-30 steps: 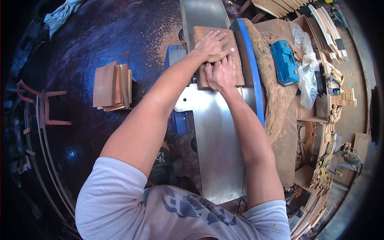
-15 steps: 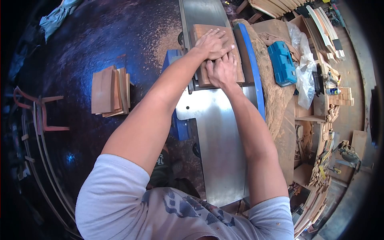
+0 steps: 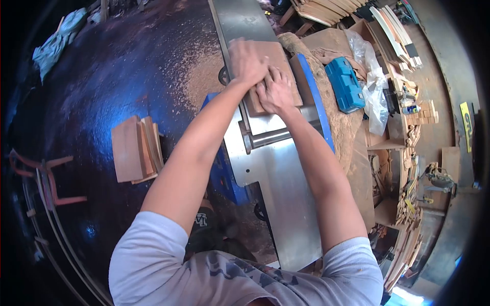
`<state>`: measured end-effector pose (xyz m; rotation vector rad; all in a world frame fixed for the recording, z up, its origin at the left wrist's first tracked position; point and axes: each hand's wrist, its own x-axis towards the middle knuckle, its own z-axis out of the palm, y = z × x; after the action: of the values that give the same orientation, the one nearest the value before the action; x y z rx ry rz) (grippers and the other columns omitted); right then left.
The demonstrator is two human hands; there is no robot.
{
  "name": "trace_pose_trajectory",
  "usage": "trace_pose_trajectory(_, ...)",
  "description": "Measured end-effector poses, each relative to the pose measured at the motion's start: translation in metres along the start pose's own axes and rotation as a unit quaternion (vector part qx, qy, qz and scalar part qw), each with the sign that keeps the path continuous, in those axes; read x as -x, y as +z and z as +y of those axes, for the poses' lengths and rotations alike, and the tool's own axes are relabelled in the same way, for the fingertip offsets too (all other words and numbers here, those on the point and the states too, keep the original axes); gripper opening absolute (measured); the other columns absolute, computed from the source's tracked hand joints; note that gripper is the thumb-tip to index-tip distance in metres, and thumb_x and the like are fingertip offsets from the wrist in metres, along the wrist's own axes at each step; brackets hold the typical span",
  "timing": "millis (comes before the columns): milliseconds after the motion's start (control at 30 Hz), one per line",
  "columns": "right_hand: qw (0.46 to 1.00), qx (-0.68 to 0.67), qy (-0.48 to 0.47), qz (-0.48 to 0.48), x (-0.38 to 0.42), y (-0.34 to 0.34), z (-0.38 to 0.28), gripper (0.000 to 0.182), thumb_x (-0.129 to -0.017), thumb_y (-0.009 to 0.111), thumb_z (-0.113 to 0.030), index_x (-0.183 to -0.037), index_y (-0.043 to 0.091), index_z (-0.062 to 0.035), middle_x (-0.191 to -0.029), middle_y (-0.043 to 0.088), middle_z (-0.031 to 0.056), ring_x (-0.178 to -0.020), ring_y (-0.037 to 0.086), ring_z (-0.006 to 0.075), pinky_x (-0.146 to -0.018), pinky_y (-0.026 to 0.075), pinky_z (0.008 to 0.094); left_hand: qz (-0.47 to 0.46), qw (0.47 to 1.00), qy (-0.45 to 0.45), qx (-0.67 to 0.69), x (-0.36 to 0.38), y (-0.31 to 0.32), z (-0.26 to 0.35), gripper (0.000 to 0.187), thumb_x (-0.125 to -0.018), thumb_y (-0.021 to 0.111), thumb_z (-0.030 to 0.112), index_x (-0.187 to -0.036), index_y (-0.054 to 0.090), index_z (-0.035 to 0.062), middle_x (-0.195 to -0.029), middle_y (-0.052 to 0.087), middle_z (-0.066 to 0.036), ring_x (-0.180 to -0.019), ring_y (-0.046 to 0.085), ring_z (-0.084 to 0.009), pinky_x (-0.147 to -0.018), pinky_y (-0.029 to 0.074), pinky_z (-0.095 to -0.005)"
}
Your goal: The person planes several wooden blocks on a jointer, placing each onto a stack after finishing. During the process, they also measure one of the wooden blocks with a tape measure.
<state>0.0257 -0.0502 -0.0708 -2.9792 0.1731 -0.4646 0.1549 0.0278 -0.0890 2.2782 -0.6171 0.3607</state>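
A flat wooden board [image 3: 279, 53] lies on the metal bed of a jointer-like machine [image 3: 286, 188], beside its blue-edged fence [image 3: 317, 97]. My left hand [image 3: 247, 61] is over the board's left part, blurred, with its fingers spread. Just right of it, my right hand [image 3: 276, 91] presses on the board's near half, fingers spread over the wood. The two hands touch or nearly touch. A dark slot with a bright cylinder [image 3: 270, 137] shows in the machine bed, on the near side of the board.
Stacked boards [image 3: 133, 150] stand on the dark floor at left, near a reddish chair frame [image 3: 51, 178]. Wood shavings [image 3: 196, 76] lie beyond the machine. A teal case [image 3: 345, 84], plastic sheeting [image 3: 375, 97] and wood offcuts [image 3: 426, 113] are at right.
The board and both hands have moved farther along the bed, uncovering the slot. My left hand has shifted toward the board's left edge. The camera view has turned slightly.
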Motion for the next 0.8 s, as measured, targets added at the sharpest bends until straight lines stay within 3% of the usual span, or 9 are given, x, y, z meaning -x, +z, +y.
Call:
trace_pose_trajectory(67, 0.999, 0.024, 0.018, -0.023, -0.029, 0.011, -0.011, 0.066, -0.098, 0.053, -0.039, -0.149, 0.052, 0.0027, -0.156, 0.047, 0.0198, -0.144, 0.041, 0.0414, -0.122, 0.030, 0.0555, -0.075, 0.970, -0.216, 0.085, -0.013, -0.010, -0.021, 0.091, -0.092, 0.067, 0.052, -0.151, 0.039, -0.0111, -0.155, 0.041, -0.035, -0.151, 0.032, -0.0484, -0.125, 0.026, -0.0562)
trace_pose_trajectory(133, 0.997, 0.028, 0.035, -0.060, -0.057, 0.020, -0.033, 0.069, -0.097, 0.053, -0.040, -0.151, 0.050, 0.0031, -0.160, 0.044, 0.0186, -0.148, 0.038, 0.0398, -0.125, 0.026, 0.0556, -0.155, 0.932, -0.295, 0.144, -0.030, -0.018, -0.053, 0.092, -0.092, 0.067, 0.053, -0.150, 0.037, -0.0123, -0.151, 0.048, -0.036, -0.144, 0.045, -0.0482, -0.120, 0.037, -0.0532)
trace_pose_trajectory(267, 0.992, -0.036, -0.008, -0.121, -0.090, 0.025, -0.078, 0.063, -0.100, 0.050, -0.043, -0.143, 0.057, 0.0016, -0.156, 0.049, 0.0224, -0.147, 0.042, 0.0408, -0.121, 0.033, 0.0549, -0.120, 0.936, -0.310, 0.117, -0.043, -0.056, -0.103, 0.083, -0.094, 0.066, 0.056, -0.141, 0.051, -0.0118, -0.132, 0.063, -0.035, -0.125, 0.062, -0.0481, -0.110, 0.048, -0.0491)
trace_pose_trajectory(367, 0.949, -0.259, -0.050, -0.172, -0.064, -0.040, -0.153, 0.050, -0.101, 0.054, -0.035, -0.133, 0.062, 0.0033, -0.131, 0.063, 0.0285, -0.127, 0.056, 0.0451, -0.107, 0.045, 0.0546, -0.136, 0.925, -0.319, 0.155, -0.018, -0.105, -0.154, 0.077, -0.098, 0.062, 0.060, -0.134, 0.061, -0.0077, -0.127, 0.069, -0.028, -0.115, 0.070, -0.0447, -0.103, 0.054, -0.0492)
trace_pose_trajectory(533, 0.827, -0.526, -0.180, -0.078, 0.126, -0.155, -0.228, 0.041, -0.103, 0.058, -0.017, -0.137, 0.060, 0.0070, -0.143, 0.059, 0.0265, -0.129, 0.060, 0.0429, -0.112, 0.047, 0.0483, -0.085, 0.671, -0.524, 0.518, 0.116, -0.236, -0.169, 0.070, -0.107, 0.050, 0.059, -0.150, 0.052, 0.0044, -0.142, 0.063, -0.022, -0.120, 0.069, -0.0322, -0.095, 0.059, -0.0458)
trace_pose_trajectory(567, 0.826, -0.528, -0.157, -0.119, 0.166, -0.163, -0.224, 0.041, -0.103, 0.058, -0.013, -0.138, 0.060, 0.0065, -0.142, 0.061, 0.0260, -0.126, 0.063, 0.0403, -0.109, 0.050, 0.0446, -0.113, 0.615, -0.518, 0.584, 0.154, -0.246, -0.201, 0.068, -0.106, 0.052, 0.058, -0.149, 0.054, 0.0043, -0.127, 0.068, -0.021, -0.112, 0.069, -0.0325, -0.091, 0.060, -0.0460)
trace_pose_trajectory(667, 0.786, -0.587, 0.057, -0.184, 0.280, -0.167, -0.212, 0.038, -0.105, 0.058, -0.017, -0.134, 0.065, 0.0059, -0.136, 0.066, 0.0196, -0.109, 0.071, 0.0260, -0.099, 0.055, 0.0379, -0.198, 0.290, -0.358, 0.865, 0.254, -0.308, -0.191, 0.067, -0.103, 0.059, 0.049, -0.150, 0.047, 0.0022, -0.123, 0.061, -0.020, -0.109, 0.063, -0.0346, -0.099, 0.055, -0.0476)
trace_pose_trajectory(733, 0.787, -0.581, 0.116, -0.173, 0.350, -0.165, -0.198, 0.038, -0.106, 0.057, -0.021, -0.133, 0.066, 0.0061, -0.132, 0.067, 0.0212, -0.108, 0.071, 0.0256, -0.096, 0.056, 0.0365, -0.115, 0.206, -0.386, 0.892, 0.292, -0.348, -0.095, 0.069, -0.102, 0.062, 0.045, -0.151, 0.043, 0.0007, -0.125, 0.054, -0.020, -0.112, 0.059, -0.0353, -0.103, 0.052, -0.0484)
trace_pose_trajectory(800, 0.784, -0.584, 0.148, -0.147, 0.397, -0.186, -0.192, 0.038, -0.107, 0.057, -0.021, -0.131, 0.067, 0.0064, -0.131, 0.068, 0.0214, -0.105, 0.072, 0.0257, -0.093, 0.056, 0.0359, -0.161, 0.129, -0.315, 0.927, 0.333, -0.351, -0.062, 0.072, -0.104, 0.061, 0.040, -0.156, 0.032, -0.0003, -0.137, 0.043, -0.024, -0.122, 0.052, -0.0371, -0.107, 0.049, -0.0483)
